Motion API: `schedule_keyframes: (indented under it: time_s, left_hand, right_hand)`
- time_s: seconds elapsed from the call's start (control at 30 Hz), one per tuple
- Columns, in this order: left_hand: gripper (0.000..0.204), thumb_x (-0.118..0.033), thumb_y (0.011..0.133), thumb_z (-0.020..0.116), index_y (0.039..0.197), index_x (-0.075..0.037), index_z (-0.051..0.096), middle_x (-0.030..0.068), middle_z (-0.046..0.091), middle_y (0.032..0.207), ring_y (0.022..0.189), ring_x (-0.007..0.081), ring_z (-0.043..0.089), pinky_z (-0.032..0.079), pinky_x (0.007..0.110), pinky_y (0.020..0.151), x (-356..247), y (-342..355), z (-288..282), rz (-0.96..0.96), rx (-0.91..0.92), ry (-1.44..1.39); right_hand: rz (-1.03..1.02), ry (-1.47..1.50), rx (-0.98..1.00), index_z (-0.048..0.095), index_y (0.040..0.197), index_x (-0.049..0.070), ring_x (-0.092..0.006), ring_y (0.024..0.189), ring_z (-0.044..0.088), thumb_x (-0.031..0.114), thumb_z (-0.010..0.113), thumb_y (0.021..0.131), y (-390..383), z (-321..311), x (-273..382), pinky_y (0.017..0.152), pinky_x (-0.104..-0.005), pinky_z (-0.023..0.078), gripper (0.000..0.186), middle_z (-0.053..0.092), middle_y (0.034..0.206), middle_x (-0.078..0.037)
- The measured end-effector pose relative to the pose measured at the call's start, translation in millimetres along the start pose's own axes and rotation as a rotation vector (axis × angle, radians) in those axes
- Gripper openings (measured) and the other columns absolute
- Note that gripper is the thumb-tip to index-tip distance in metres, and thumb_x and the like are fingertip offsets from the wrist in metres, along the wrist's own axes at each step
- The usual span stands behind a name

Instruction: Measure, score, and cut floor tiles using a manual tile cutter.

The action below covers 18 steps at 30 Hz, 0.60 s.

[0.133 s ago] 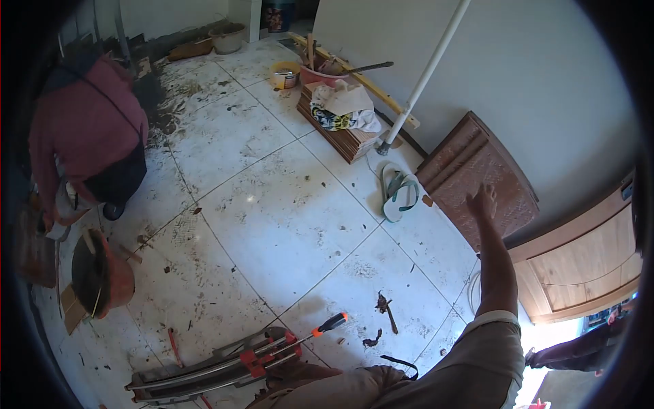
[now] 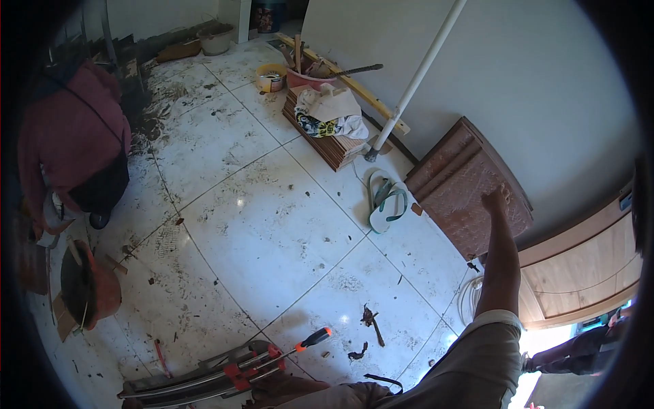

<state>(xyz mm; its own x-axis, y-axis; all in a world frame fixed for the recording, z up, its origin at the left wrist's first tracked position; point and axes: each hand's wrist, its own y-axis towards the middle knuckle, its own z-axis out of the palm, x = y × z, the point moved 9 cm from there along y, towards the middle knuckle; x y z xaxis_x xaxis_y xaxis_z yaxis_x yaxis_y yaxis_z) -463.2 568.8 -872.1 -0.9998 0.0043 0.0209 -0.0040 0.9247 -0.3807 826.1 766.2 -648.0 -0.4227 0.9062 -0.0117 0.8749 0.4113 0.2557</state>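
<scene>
My right hand (image 2: 497,198) is stretched out at the end of my bare forearm, over the face of the brown patterned tiles (image 2: 453,194) that lean against the wall. The fingers are partly bent and apart, with nothing seen in them. Whether they touch the tile surface is too small to tell. My left hand is not in view. Down at the lower left by my leg lies a manual tile cutter (image 2: 204,375) with metal rails, red fittings and a black-and-orange handle (image 2: 315,339).
Flip-flops (image 2: 387,204) lie beside the tiles. Behind them stand a white pole (image 2: 415,85), stacked tiles (image 2: 317,140) under a cloth, a yellow tub (image 2: 270,78) and a pink basin (image 2: 306,80). At left, a person (image 2: 75,136) bends near an orange bucket (image 2: 102,286). A wooden door (image 2: 579,266) stands right.
The view has shifted, so the room's things sit farther left in it. My right hand has moved farther right across the leaning tiles, and its fingers look less spread.
</scene>
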Motion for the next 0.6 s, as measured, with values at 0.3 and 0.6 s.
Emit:
schedule_keyframes:
  time_s: [0.3, 0.6]
  left_hand:
    - [0.032, -0.028, 0.081, 0.074, 0.088, -0.002, 0.057, 0.0158, 0.062, 0.081, 0.074, 0.0337, 0.063, 0.051, 0.049, 0.070, 88, 64, -16, -0.488, -0.238, -0.370]
    - [0.028, -0.023, 0.095, 0.057, 0.114, -0.006, 0.066, 0.0162, 0.068, 0.092, 0.078, 0.0303, 0.061, 0.051, 0.042, 0.074, 6, 48, -33, -0.078, 0.167, 0.111]
  right_hand:
    - [-0.204, -0.170, -0.016, 0.025, 0.153, 0.014, -0.0389, 0.151, 0.015, 0.020, 0.068, 0.082, 114, 50, -43, 0.119, -0.0468, 0.028, 0.083, 0.014, 0.164, -0.018]
    - [-0.139, -0.103, -0.147, 0.043, 0.138, 0.010, -0.0413, 0.134, 0.040, 0.018, 0.071, 0.075, 83, 22, -44, 0.107, -0.0510, 0.042, 0.069, 0.042, 0.142, -0.018]
